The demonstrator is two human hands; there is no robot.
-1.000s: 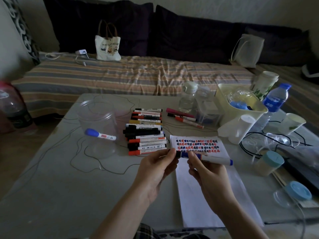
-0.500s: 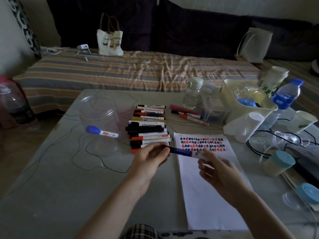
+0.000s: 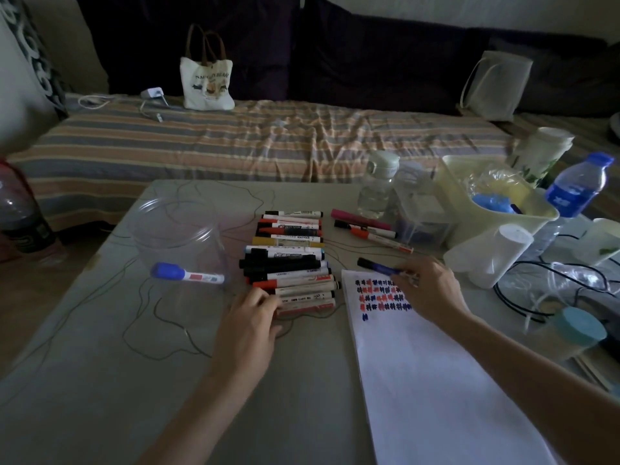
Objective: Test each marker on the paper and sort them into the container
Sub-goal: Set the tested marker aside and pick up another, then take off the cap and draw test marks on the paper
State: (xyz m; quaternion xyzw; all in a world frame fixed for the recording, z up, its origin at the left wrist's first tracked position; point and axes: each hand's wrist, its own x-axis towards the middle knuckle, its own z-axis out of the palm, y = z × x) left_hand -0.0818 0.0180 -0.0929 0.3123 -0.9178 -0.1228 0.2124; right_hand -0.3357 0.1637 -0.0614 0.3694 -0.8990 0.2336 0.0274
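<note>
A row of several markers (image 3: pixel 288 260) lies mid-table. My left hand (image 3: pixel 250 318) is at its near end, fingers curled over the left end of the nearest marker (image 3: pixel 307 305). My right hand (image 3: pixel 432 290) holds a blue marker (image 3: pixel 377 266) low over the top of the white paper (image 3: pixel 436 380), dark end pointing left. Rows of red, blue and black scribbles (image 3: pixel 379 293) fill the paper's top. A clear plastic container (image 3: pixel 174 226) stands to the left with one blue-capped marker (image 3: pixel 186 274) in it.
Three loose markers (image 3: pixel 365 228) lie behind the paper. On the right stand a small bottle (image 3: pixel 377 187), a clear box (image 3: pixel 422 213), a yellow bin (image 3: pixel 536 223), a water bottle (image 3: pixel 577 189), a tipped white cup (image 3: pixel 493 255), cables (image 3: pixel 523 297) and a teal-lidded jar (image 3: pixel 577 330).
My left hand let go of the blue marker's end and dropped to the near end of the row. My right hand carried the marker away from me to the paper's top.
</note>
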